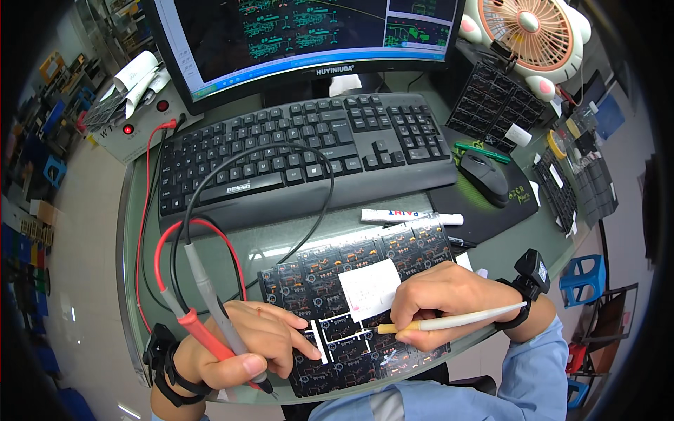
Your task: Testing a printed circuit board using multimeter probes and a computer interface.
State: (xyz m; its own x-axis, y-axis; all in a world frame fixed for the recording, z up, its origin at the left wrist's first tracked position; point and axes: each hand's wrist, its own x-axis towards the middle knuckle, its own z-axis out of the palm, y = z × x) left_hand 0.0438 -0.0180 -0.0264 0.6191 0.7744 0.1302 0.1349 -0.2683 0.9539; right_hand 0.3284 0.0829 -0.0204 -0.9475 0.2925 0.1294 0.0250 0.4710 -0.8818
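My left hand (260, 344) is closed around a red test probe (205, 338) and a grey test probe (208, 291). Its outstretched fingertips rest on the black circuit board panel (302, 281). In a pinch, my right hand (442, 302) holds a slim pen-like tool (463, 319) with a white tapered end and a tan grip. The tool's tip points left, at or just above the panel; contact cannot be made out. White lines frame one section there. A white paper note (370, 288) lies on the panel between my hands.
Behind the panel stand a black keyboard (281, 184) and a monitor (309, 42). Probe leads loop over the keyboard from a grey box (133, 144). A white marker (411, 217), mouse (483, 179), green pen (482, 152), upright boards (491, 102) and a fan (526, 35) sit to the right.
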